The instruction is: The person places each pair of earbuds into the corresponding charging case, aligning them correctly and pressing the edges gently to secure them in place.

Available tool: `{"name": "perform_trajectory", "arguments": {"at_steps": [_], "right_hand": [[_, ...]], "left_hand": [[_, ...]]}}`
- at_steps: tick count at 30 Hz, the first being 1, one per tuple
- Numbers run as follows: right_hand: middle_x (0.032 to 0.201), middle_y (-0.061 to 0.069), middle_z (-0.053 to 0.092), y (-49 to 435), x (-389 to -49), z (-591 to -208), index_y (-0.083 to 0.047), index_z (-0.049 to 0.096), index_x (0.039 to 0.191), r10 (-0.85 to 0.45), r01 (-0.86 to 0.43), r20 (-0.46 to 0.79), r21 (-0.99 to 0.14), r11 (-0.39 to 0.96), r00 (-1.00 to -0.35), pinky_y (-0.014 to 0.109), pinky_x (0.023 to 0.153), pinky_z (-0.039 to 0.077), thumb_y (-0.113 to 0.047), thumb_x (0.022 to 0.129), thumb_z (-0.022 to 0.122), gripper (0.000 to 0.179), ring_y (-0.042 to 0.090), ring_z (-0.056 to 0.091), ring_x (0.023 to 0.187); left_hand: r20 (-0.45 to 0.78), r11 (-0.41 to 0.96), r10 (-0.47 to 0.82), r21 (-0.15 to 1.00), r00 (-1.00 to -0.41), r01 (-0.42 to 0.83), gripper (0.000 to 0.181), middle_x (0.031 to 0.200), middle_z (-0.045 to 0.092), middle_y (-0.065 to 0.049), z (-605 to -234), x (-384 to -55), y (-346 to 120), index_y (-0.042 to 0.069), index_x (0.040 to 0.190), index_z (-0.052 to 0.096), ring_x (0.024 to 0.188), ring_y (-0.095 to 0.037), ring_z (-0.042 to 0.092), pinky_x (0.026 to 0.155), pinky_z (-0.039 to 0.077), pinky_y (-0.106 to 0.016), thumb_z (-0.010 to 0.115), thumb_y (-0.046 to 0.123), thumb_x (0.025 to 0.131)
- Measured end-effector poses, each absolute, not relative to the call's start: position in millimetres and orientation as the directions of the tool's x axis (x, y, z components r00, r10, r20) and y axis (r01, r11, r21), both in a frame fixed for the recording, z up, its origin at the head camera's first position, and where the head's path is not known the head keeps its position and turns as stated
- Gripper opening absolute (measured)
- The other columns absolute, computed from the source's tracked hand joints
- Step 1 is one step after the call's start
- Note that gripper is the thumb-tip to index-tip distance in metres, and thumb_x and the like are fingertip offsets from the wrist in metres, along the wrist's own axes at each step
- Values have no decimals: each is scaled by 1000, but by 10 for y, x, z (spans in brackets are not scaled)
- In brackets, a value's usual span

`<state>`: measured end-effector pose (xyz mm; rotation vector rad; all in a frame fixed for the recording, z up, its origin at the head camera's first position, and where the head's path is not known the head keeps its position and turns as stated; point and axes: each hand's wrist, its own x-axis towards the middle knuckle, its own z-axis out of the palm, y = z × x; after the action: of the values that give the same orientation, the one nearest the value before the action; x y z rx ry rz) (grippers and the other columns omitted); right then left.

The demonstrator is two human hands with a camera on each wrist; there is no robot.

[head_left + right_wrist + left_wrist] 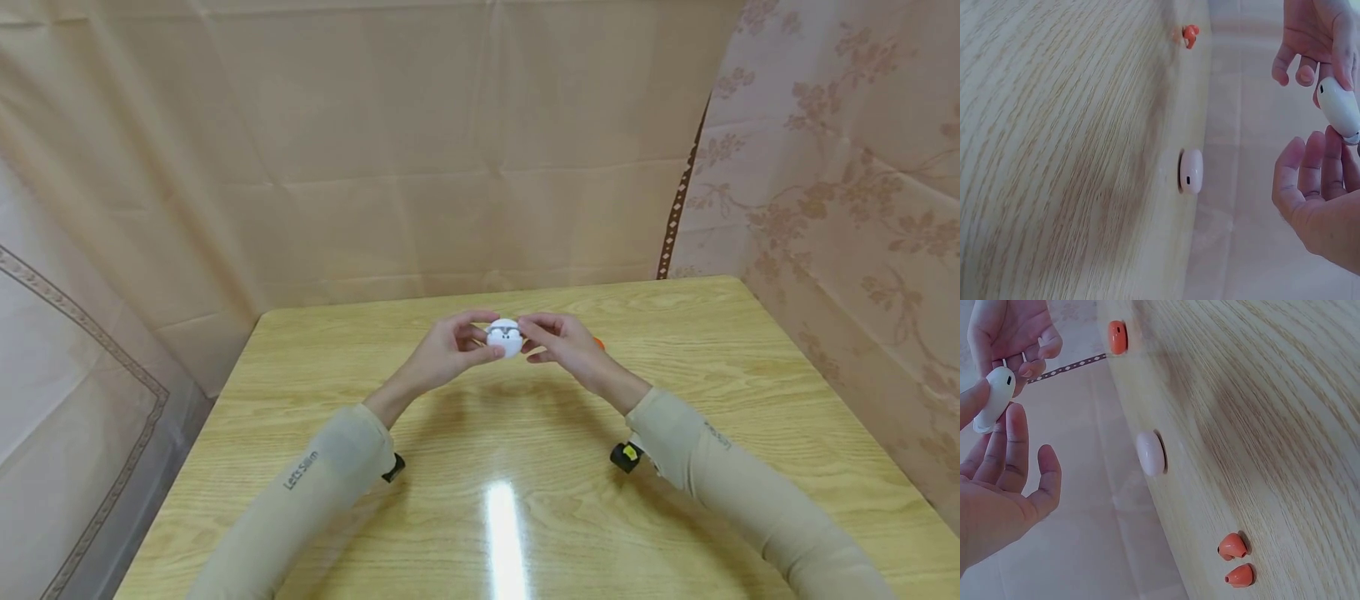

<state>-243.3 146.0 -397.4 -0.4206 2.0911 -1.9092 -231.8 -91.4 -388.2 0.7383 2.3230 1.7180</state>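
A round white earbud case (504, 338) is held up above the table in the head view, its lid raised and white earbuds showing inside. My left hand (459, 348) grips it from the left between thumb and fingers. From the other side, my right hand (566, 346) pinches the edge near the lid with curled fingers. In the left wrist view the case (999, 394) shows its side with a small dark port. The right wrist view has my right hand's fingertips (1333, 134) against the lower end of the case (1338, 106).
On the wooden table (502, 442) lie a pale pink case (1151, 453), an orange case (1117, 337) and two orange earbuds (1232, 546). In the head view the orange case (598, 342) peeks out behind my right hand. Beige curtains (375, 150) hang beyond the table.
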Motion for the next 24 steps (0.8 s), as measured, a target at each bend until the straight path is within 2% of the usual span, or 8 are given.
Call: {"name": "perform_trajectory", "arguments": {"at_steps": [5,10,13,17,21,24], "right_hand": [[112,11,67,1477,-2431,-3959,3,60,134,-404,-40,2,-995,86,-915,41,88,57,-31,104,61,44,39,60,110],[116,12,68,1495,-2421,-3959,0,62,133,-415,-63,21,-994,88,-910,42,89,56,-25,103,64,39,39,60,111],[117,12,68,1496,-2406,-3955,-2,63,132,-418,-71,27,-993,89,-908,47,91,55,-24,102,65,38,43,58,114],[116,12,69,1496,-2402,-3955,-1,63,131,-422,-69,31,-995,76,-906,54,94,52,-23,102,65,37,51,54,117],[115,12,69,1499,-2406,-3956,-1,63,132,-429,-79,36,-994,82,-902,47,89,56,-24,102,65,38,52,54,117],[116,13,69,1507,-2408,-3950,-2,62,134,-437,-97,42,-990,105,-899,42,85,58,-26,102,65,39,47,58,113]], "left_hand": [[153,249,464,923,-873,294,46,102,73,-8,-3877,-2327,-908,8,136,60,92,-22,69,76,56,-31,77,16,93],[139,256,458,925,-878,280,43,101,73,-7,-3876,-2332,-911,11,133,63,92,-24,69,80,56,-38,77,20,93],[136,255,460,926,-878,277,40,102,73,-7,-3875,-2328,-918,11,131,65,91,-25,69,81,56,-39,77,21,93],[132,255,461,927,-878,274,39,102,73,-7,-3872,-2325,-921,12,129,66,89,-25,69,79,56,-35,78,22,93],[135,256,455,927,-880,275,39,101,74,-7,-3875,-2323,-927,13,128,67,88,-24,69,79,56,-35,78,24,92],[145,248,452,927,-880,281,39,101,73,-7,-3878,-2319,-932,12,127,67,88,-25,69,81,56,-42,79,23,92]]}}
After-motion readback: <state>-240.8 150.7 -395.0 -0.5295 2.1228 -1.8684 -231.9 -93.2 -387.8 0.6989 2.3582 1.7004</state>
